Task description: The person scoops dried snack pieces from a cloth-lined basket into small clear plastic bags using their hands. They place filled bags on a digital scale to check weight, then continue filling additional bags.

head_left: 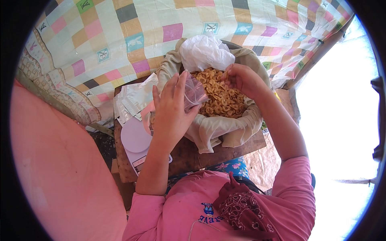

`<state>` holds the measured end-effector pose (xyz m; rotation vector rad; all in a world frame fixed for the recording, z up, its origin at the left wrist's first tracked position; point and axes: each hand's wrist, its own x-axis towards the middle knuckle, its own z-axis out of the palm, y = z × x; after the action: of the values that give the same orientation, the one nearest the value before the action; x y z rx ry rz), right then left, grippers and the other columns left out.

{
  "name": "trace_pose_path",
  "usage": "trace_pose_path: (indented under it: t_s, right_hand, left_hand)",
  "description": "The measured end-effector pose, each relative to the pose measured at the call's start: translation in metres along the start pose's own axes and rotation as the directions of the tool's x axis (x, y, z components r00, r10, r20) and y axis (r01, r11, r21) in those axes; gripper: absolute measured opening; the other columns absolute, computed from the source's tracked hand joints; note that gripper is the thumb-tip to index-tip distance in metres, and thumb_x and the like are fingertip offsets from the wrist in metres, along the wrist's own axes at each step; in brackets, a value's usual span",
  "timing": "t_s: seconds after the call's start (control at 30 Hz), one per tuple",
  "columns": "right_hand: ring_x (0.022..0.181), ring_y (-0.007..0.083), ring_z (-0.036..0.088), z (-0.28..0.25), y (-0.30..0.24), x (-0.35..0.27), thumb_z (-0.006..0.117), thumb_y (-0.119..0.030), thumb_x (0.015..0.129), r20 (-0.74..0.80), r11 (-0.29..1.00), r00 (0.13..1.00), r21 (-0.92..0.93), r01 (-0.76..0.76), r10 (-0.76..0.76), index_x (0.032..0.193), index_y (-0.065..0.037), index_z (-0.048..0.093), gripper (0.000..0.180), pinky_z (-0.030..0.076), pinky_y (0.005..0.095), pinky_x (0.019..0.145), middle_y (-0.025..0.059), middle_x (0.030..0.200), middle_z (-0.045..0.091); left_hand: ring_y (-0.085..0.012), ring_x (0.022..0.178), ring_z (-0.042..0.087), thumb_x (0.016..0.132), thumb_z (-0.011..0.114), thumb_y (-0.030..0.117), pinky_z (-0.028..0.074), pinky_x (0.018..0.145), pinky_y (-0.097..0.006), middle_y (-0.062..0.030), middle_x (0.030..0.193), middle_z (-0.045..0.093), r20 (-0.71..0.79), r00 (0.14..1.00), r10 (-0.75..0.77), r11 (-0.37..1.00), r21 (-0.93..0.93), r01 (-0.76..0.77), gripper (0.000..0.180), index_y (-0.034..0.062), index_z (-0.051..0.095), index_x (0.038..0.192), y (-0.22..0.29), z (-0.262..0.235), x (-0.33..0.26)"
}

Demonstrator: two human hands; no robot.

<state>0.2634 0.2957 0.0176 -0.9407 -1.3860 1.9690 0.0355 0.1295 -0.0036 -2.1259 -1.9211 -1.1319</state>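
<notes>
My left hand (173,106) holds a clear, pink-tinted plastic pouch (196,94) between thumb and fingers, tilted over the left side of a cloth-lined basin (207,130). Inside the basin lies a heap of thin, curled golden-brown chips (225,96). At the far right of the heap is my right hand (244,81), its fingers drawn together at the tips. What those fingertips pinch, if anything, is too small to make out. A crumpled white plastic bag (206,52) rests at the back of the basin, behind the chips.
Left of the basin, a white kitchen scale (136,135) with a round platform sits on the wooden table (193,154). Flat silvery-white pouches (134,96) are stacked behind it. A patterned plastic sheet (152,40) hangs beyond the table, and a pink surface (60,160) fills the left.
</notes>
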Motion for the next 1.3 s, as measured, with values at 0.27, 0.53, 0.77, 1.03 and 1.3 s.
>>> trace_pose_path:
  t_s: [0.27, 0.53, 0.77, 1.03, 1.3]
  right_hand:
    - [0.091, 0.0166, 0.069, 0.029, -0.011, -0.004, 0.065, -0.014, 0.096, -0.044, 0.996, 0.999, -0.088, 0.016, -0.02, 0.109, -0.004, 0.063, 0.016, 0.056, 0.0274, 0.081, 0.0085, 0.1, 0.071]
    - [0.091, 0.0105, 0.065, 0.068, -0.029, -0.003, 0.07, -0.014, 0.095, 0.05, 0.519, 0.832, -0.76, 0.39, -0.552, 0.11, -0.001, 0.075, 0.02, 0.049, 0.0237, 0.082, 0.0032, 0.098, 0.07]
    - [0.078, 0.0105, 0.063, 0.085, -0.029, -0.007, 0.063, -0.01, 0.097, 0.209, 0.42, 0.833, -0.785, 0.456, -0.513, 0.117, -0.002, 0.072, 0.023, 0.05, 0.0268, 0.072, 0.0039, 0.091, 0.068]
    - [0.093, 0.0302, 0.07, -0.01, -0.019, 0.035, 0.051, -0.063, 0.097, -0.275, -0.171, 0.944, -0.954, -0.245, 0.181, 0.113, 0.001, 0.071, 0.069, 0.054, 0.0391, 0.087, 0.017, 0.103, 0.072]
    - [0.109, 0.0372, 0.065, 0.032, 0.033, 0.009, 0.072, -0.056, 0.084, -0.046, -0.038, 0.995, -0.998, -0.043, 0.083, 0.123, 0.004, 0.063, 0.072, 0.051, 0.0431, 0.095, 0.0189, 0.107, 0.07]
  left_hand:
    - [-0.0307, 0.138, 0.045, 0.076, 0.083, 0.02, 0.022, 0.118, -0.063, -0.0132, 0.145, 0.048, -0.015, 1.0, 0.0, 1.0, -0.014, 0.0, 0.093, 0.0144, 0.034, 0.154, -0.002, -0.001, 0.002]
    - [-0.0294, 0.137, 0.049, 0.076, 0.084, 0.018, 0.023, 0.119, -0.06, -0.0092, 0.146, 0.053, -0.047, 0.998, -0.051, 0.999, -0.003, 0.051, 0.09, 0.0149, 0.036, 0.153, -0.007, 0.0, 0.006]
    - [-0.0301, 0.136, 0.05, 0.076, 0.085, 0.019, 0.025, 0.117, -0.059, -0.0101, 0.145, 0.054, -0.104, 0.993, -0.047, 0.998, -0.039, 0.044, 0.09, 0.0133, 0.038, 0.152, -0.008, -0.004, 0.005]
    - [-0.0322, 0.132, 0.053, 0.075, 0.086, 0.021, 0.027, 0.115, -0.064, -0.012, 0.143, 0.055, -0.168, 0.985, -0.037, 0.998, -0.065, 0.026, 0.091, 0.0143, 0.038, 0.153, -0.011, -0.013, 0.001]
    - [-0.0333, 0.132, 0.053, 0.076, 0.086, 0.021, 0.027, 0.114, -0.066, -0.0125, 0.143, 0.054, -0.231, 0.972, -0.054, 0.995, -0.091, 0.033, 0.089, 0.012, 0.039, 0.151, -0.015, -0.017, 0.006]
